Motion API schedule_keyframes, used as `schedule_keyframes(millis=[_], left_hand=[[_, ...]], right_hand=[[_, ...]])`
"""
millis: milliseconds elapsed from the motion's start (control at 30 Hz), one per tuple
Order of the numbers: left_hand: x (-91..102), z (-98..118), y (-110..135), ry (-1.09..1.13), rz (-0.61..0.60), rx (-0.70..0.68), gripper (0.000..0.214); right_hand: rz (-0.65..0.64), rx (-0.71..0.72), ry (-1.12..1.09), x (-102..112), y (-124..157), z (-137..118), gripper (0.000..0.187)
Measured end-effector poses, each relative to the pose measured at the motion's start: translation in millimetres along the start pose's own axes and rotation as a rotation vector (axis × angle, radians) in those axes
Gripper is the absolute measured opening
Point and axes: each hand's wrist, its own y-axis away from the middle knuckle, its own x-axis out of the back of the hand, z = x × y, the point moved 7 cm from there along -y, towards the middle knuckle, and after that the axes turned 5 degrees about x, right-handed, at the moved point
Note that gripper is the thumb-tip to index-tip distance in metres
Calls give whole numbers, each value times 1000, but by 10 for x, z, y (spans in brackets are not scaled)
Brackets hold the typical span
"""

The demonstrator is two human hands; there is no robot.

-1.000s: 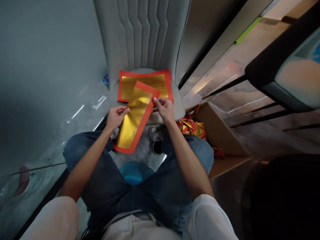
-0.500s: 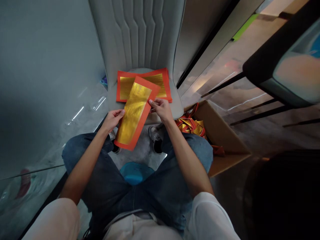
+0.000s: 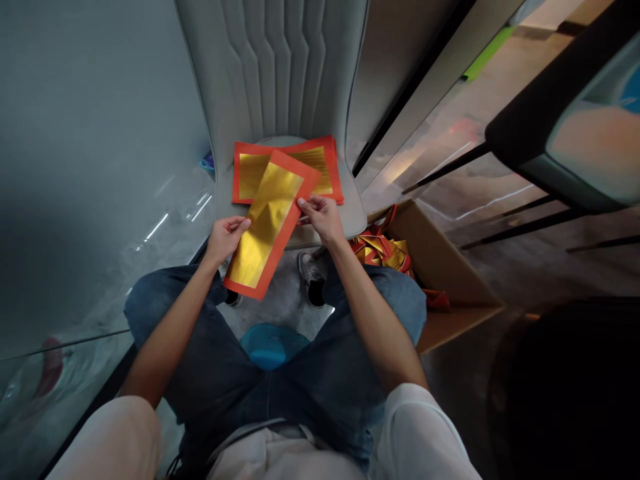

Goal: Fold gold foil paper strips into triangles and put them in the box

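Gold-orange sheet (image 3: 270, 223) | left hand (image 3: 225, 239), right hand (image 3: 325, 217): pinching opposite long edges

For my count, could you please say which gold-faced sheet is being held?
The slanted sheet in the left hand and right hand; the others lie stacked on the chair.

Grey chair seat (image 3: 353, 211), orange-bordered gold sheets (image 3: 251, 175) stacked on it, edges uneven
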Motion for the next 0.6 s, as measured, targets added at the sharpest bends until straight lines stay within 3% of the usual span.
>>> schedule_keyframes(millis=[200, 400, 600], left_hand=[[26, -30, -4, 11, 39, 18, 61], [-16, -112, 21, 15, -90, 146, 67], [1, -115, 23, -83, -73, 146, 70]], right_hand=[[-92, -85, 2, -102, 30, 106, 65], [20, -50, 31, 42, 6, 107, 56], [63, -49, 37, 94, -3, 99, 50]])
